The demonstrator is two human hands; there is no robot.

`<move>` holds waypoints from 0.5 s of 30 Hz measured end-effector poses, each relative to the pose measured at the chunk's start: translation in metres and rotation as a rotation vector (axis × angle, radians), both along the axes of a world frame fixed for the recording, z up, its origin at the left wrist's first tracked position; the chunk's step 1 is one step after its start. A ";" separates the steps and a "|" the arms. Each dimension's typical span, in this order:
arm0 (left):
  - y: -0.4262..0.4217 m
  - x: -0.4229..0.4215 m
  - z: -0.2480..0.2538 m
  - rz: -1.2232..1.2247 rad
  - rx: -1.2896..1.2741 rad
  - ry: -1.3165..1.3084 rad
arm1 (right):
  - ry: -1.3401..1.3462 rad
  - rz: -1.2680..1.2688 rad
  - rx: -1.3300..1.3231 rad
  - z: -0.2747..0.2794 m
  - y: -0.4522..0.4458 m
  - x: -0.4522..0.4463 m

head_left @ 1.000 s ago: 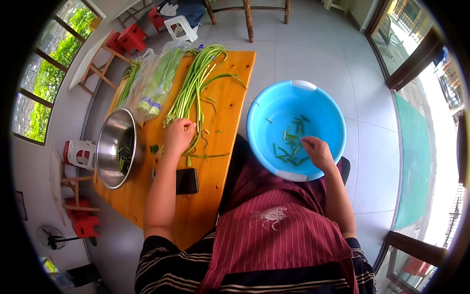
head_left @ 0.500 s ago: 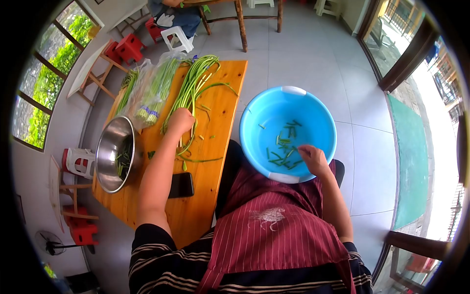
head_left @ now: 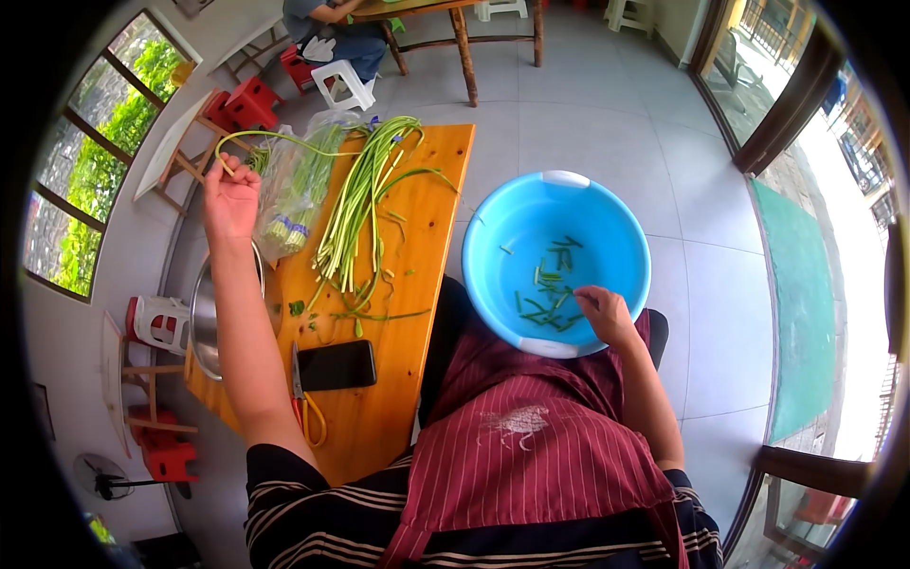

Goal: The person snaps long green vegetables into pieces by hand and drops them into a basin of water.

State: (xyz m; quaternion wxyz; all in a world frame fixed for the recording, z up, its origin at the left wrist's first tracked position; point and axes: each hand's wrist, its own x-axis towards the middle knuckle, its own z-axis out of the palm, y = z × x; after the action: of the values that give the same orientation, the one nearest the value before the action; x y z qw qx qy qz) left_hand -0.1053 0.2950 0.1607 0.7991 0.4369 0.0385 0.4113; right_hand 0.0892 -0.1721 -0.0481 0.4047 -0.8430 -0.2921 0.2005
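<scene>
My left hand (head_left: 232, 204) is raised over the table's left side, fingers pinching one end of a garlic scape (head_left: 301, 142). That long green stem arches right toward the loose pile of garlic scapes (head_left: 355, 209). My right hand (head_left: 605, 313) hangs over the near right part of a blue basin (head_left: 483, 284), fingers closed together; whatever they hold is too small to make out. Short cut green pieces (head_left: 548, 277) lie in the basin. Behind my left forearm, a steel bowl (head_left: 203, 322) is partly hidden.
Plastic-wrapped bundles of green stems (head_left: 294, 204) lie on the wooden table (head_left: 441, 190). Nearer me are a black phone (head_left: 336, 365) and scissors (head_left: 308, 403) with orange handles. Scraps lie around the pile. A seated person (head_left: 346, 43) is at a far table, beside a white stool (head_left: 343, 87).
My left hand has moved left and up from the pile, drawing out one garlic scape. Scissors beside the phone have come into sight. My right hand has barely moved.
</scene>
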 end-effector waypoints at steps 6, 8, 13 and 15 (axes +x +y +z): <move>-0.085 0.039 0.008 -0.188 0.089 -0.011 | -0.020 -0.016 0.012 0.005 0.004 -0.003; -0.124 0.065 -0.021 -0.322 0.130 0.102 | 0.033 -0.020 0.052 0.004 0.006 -0.004; -0.220 0.114 -0.111 -0.572 0.254 0.395 | 0.390 -0.135 0.274 0.009 0.014 -0.007; -0.245 0.127 -0.139 -0.615 0.268 0.478 | 0.517 -0.140 0.399 0.026 0.013 -0.009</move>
State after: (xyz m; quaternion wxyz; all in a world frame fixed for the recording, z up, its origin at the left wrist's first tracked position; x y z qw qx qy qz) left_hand 0.0214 0.0498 0.0218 0.7895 0.6113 0.0368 0.0416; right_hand 0.0806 -0.1587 -0.0224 0.6354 -0.6865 -0.1546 0.3181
